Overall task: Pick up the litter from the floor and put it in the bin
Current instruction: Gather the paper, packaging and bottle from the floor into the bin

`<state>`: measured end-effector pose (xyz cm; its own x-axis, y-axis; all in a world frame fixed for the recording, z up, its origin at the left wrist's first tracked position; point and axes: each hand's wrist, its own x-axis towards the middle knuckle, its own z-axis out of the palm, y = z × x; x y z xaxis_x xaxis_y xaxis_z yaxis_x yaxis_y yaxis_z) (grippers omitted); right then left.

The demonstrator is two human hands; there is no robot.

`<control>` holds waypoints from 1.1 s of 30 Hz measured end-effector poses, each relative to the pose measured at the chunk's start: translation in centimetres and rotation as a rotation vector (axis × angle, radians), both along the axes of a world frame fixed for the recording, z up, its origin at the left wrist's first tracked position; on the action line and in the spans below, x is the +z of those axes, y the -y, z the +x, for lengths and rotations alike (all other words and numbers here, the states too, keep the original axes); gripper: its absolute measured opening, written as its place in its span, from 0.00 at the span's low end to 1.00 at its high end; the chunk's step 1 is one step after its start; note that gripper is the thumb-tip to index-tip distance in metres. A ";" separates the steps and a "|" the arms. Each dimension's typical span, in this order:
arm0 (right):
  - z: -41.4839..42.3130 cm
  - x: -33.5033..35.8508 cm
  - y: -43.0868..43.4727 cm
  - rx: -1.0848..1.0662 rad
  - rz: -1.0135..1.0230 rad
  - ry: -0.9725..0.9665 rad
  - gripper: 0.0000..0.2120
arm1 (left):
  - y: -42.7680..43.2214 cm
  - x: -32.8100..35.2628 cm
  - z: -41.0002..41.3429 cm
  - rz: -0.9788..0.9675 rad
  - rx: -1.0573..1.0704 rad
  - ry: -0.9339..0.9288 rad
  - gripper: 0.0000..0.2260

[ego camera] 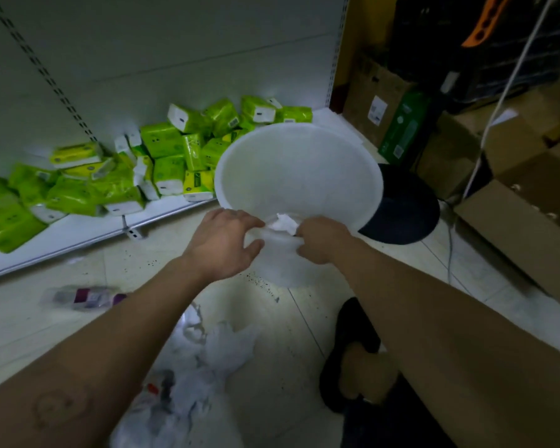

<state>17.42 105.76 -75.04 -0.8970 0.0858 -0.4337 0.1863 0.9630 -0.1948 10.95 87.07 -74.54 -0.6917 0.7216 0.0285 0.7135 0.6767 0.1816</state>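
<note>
A white translucent bin (298,163) stands on the tiled floor, its mouth tipped toward me. My left hand (227,242) and my right hand (320,240) both clasp its near rim, thumbs outside and fingers over the edge. A crumpled white tissue (283,224) lies inside the bin between the two hands. On the floor near me lie a clear wrapper with a purple label (84,297), crumpled white plastic and tissue (220,347), and a heap of mixed wrappers (162,412).
Green tissue packs (162,156) are piled on a low white shelf (78,236) on the left. A black round object (404,205) sits behind the bin. Cardboard boxes (530,202) and a white cable (498,101) fill the right. My sandalled foot (356,354) is at the lower right.
</note>
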 end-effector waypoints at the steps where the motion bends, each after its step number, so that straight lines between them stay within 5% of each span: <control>1: 0.5 0.3 0.3 0.010 0.024 0.014 0.23 | 0.7 0.1 1.0 -0.009 -0.005 0.011 0.20; 12: 5.5 0.7 8.4 0.329 0.118 0.250 0.16 | 9.7 1.6 8.5 -0.291 0.177 0.227 0.25; 14: 5.9 1.0 10.1 0.339 0.152 0.259 0.23 | 12.1 1.7 9.7 -0.268 0.229 0.255 0.25; 17: 5.9 1.7 13.1 0.382 0.310 -0.059 0.32 | 16.3 1.2 11.0 -0.218 0.318 0.278 0.26; 21: 6.1 1.6 19.0 0.540 0.267 -0.383 0.21 | 21.1 -0.9 11.8 -0.190 0.434 0.376 0.27; 33: 6.1 -10.1 23.0 0.073 -0.142 0.429 0.24 | 24.5 -11.5 10.4 -0.266 0.477 0.727 0.26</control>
<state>23.47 82.81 -85.17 -0.6349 -0.0581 -0.7704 0.2116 0.9460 -0.2457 21.33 62.55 -86.05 -0.7012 0.2745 -0.6580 0.1172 0.9547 0.2734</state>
